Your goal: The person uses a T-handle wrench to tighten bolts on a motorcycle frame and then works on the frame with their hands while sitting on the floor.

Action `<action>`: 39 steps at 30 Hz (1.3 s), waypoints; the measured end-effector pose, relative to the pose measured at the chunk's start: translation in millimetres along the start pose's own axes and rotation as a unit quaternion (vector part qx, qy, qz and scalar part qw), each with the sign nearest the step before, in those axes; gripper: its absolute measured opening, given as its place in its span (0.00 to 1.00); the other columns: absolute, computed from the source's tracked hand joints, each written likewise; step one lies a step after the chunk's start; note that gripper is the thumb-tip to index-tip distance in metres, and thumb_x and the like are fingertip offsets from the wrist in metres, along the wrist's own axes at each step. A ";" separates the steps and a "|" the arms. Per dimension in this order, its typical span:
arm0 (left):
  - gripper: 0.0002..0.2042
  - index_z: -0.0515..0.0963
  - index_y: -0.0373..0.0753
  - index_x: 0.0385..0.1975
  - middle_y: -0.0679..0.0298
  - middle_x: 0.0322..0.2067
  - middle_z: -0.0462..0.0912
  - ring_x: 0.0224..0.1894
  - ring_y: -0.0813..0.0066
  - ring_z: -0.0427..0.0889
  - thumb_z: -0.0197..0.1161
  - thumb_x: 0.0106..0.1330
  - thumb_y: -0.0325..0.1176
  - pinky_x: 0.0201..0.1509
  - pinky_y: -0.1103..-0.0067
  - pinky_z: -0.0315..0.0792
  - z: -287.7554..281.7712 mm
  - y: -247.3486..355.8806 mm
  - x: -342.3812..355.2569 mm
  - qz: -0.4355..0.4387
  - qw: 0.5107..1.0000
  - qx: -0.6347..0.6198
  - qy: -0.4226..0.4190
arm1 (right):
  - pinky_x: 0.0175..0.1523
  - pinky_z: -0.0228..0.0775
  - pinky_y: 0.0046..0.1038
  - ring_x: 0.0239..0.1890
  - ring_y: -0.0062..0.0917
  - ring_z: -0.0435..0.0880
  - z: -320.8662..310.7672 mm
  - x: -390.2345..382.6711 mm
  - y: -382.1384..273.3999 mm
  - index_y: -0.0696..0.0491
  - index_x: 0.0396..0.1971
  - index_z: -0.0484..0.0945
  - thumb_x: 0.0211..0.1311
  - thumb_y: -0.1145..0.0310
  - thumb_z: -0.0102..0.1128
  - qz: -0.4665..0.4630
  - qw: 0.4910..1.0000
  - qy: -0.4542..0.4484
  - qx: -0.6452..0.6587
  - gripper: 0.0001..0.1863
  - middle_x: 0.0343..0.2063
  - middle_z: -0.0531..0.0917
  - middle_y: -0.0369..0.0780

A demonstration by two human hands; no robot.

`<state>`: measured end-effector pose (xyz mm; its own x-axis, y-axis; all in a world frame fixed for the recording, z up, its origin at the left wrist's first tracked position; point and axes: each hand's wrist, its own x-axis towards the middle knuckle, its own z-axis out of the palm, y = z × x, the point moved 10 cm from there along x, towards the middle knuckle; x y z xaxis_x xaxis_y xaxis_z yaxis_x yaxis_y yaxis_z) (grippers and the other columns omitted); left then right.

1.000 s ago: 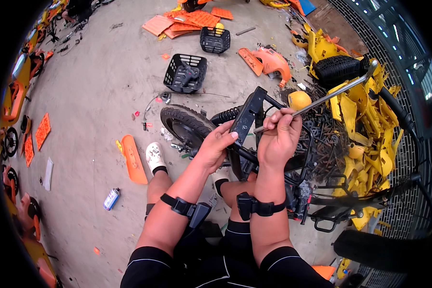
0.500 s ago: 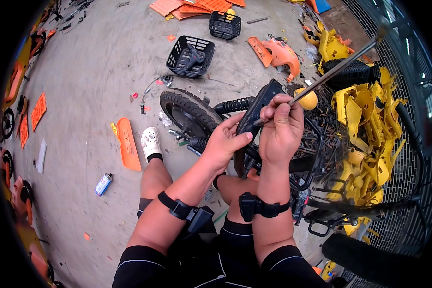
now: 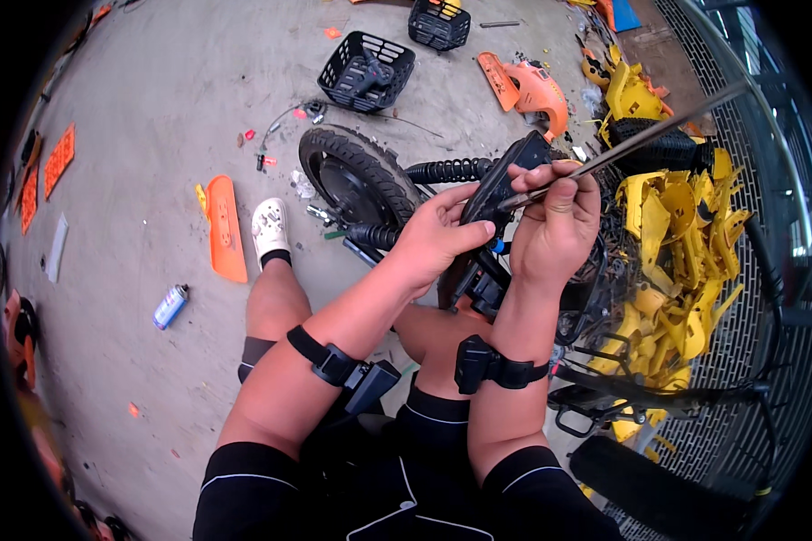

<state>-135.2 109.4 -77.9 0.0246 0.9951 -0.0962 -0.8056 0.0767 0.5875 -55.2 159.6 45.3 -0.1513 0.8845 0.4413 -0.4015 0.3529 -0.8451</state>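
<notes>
My left hand [image 3: 438,236] grips a black plastic casing [image 3: 507,176] of a stripped scooter and holds it up in front of me. My right hand [image 3: 558,221] is closed round a long metal rod [image 3: 641,142] whose tip rests against the casing. Both wrists wear black strapped devices [image 3: 489,363]. Just beyond the hands sit the scooter's black tyre [image 3: 352,171] and a coiled black spring [image 3: 449,169]. My white shoe [image 3: 269,230] rests on the concrete floor to the left.
A heap of yellow plastic panels [image 3: 677,243] lies right, beside a metal grating [image 3: 767,298]. Two black baskets [image 3: 367,68] stand ahead, with orange panels [image 3: 224,225] on the floor and a small blue can [image 3: 170,307] at left. A black seat [image 3: 650,482] sits lower right.
The casing and both hands have come up closer to me and slightly right. The rod's angle has flattened, and its tip stays on the casing.
</notes>
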 end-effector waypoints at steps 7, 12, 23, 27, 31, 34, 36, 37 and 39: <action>0.33 0.60 0.25 0.66 0.57 0.54 0.77 0.55 0.76 0.76 0.66 0.61 0.25 0.62 0.78 0.69 -0.5 4.8 -6.5 -0.004 1.000 0.002 -0.005 | 0.53 0.75 0.41 0.37 0.27 0.78 3.1 1.2 2.2 0.60 0.46 0.73 0.74 0.67 0.51 0.054 0.996 -0.060 0.031 0.11 0.41 0.76 0.42; 0.35 0.58 0.25 0.67 0.56 0.53 0.77 0.53 0.75 0.77 0.67 0.62 0.26 0.60 0.77 0.71 -1.7 4.6 -6.1 -0.014 1.000 0.014 -0.006 | 0.42 0.79 0.32 0.35 0.23 0.77 1.5 -2.8 -2.4 0.61 0.49 0.69 0.72 0.73 0.53 -0.034 0.998 0.023 -0.055 0.11 0.39 0.75 0.41; 0.36 0.59 0.23 0.66 0.55 0.53 0.78 0.51 0.75 0.78 0.68 0.61 0.28 0.57 0.78 0.73 -4.7 5.3 -5.0 -0.023 0.999 0.044 -0.011 | 0.42 0.78 0.28 0.31 0.29 0.84 -5.0 -5.4 -9.1 0.63 0.50 0.73 0.72 0.68 0.56 -0.019 0.989 0.039 -0.143 0.15 0.33 0.84 0.45; 0.36 0.59 0.25 0.66 0.56 0.50 0.79 0.50 0.75 0.79 0.68 0.60 0.28 0.57 0.78 0.73 -2.9 5.3 -7.4 -0.037 0.999 0.033 -0.017 | 0.47 0.79 0.34 0.35 0.29 0.83 -4.0 -6.9 -11.4 0.63 0.57 0.64 0.77 0.67 0.44 -0.047 0.987 0.017 -0.150 0.18 0.36 0.83 0.47; 0.35 0.60 0.25 0.66 0.56 0.49 0.80 0.49 0.74 0.80 0.69 0.59 0.28 0.56 0.77 0.73 -3.7 4.3 -6.2 -0.038 0.999 0.034 -0.011 | 0.42 0.78 0.29 0.32 0.28 0.83 -11.1 -8.6 -15.9 0.62 0.55 0.68 0.74 0.67 0.52 -0.055 0.977 0.087 -0.187 0.17 0.32 0.83 0.45; 0.35 0.60 0.25 0.66 0.55 0.48 0.80 0.49 0.74 0.80 0.68 0.59 0.28 0.56 0.77 0.74 -5.2 4.6 -5.3 -0.032 0.998 0.046 -0.010 | 0.42 0.78 0.27 0.32 0.26 0.83 -13.8 -7.3 -25.4 0.63 0.50 0.73 0.72 0.68 0.56 -0.048 0.951 0.117 -0.283 0.15 0.31 0.83 0.43; 0.36 0.60 0.25 0.66 0.55 0.48 0.80 0.49 0.73 0.80 0.68 0.59 0.28 0.56 0.77 0.74 -4.4 5.8 -5.6 -0.036 0.998 0.051 -0.013 | 0.42 0.78 0.25 0.33 0.26 0.84 -16.9 -6.8 -28.0 0.65 0.46 0.77 0.69 0.70 0.60 -0.040 0.951 0.125 -0.279 0.14 0.32 0.83 0.43; 0.36 0.60 0.25 0.66 0.55 0.48 0.80 0.48 0.73 0.81 0.68 0.59 0.28 0.56 0.77 0.74 -4.0 5.7 -5.6 -0.039 0.998 0.053 -0.015 | 0.43 0.78 0.25 0.34 0.27 0.84 -16.2 -6.4 -27.0 0.65 0.47 0.76 0.69 0.70 0.60 -0.031 0.957 0.115 -0.266 0.14 0.33 0.84 0.44; 0.36 0.60 0.24 0.66 0.55 0.48 0.80 0.48 0.73 0.81 0.68 0.60 0.28 0.56 0.77 0.74 -4.2 5.8 -5.9 -0.031 0.998 0.043 -0.015 | 0.44 0.79 0.27 0.35 0.29 0.85 -14.4 -6.0 -24.5 0.66 0.49 0.75 0.69 0.70 0.60 -0.012 0.967 0.092 -0.236 0.16 0.34 0.84 0.45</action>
<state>-142.4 103.7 -77.3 0.0922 0.9894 -0.1120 -0.7487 0.1430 0.6473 -31.4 150.0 59.0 0.0336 0.8982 0.4382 0.0609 0.4358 -0.8980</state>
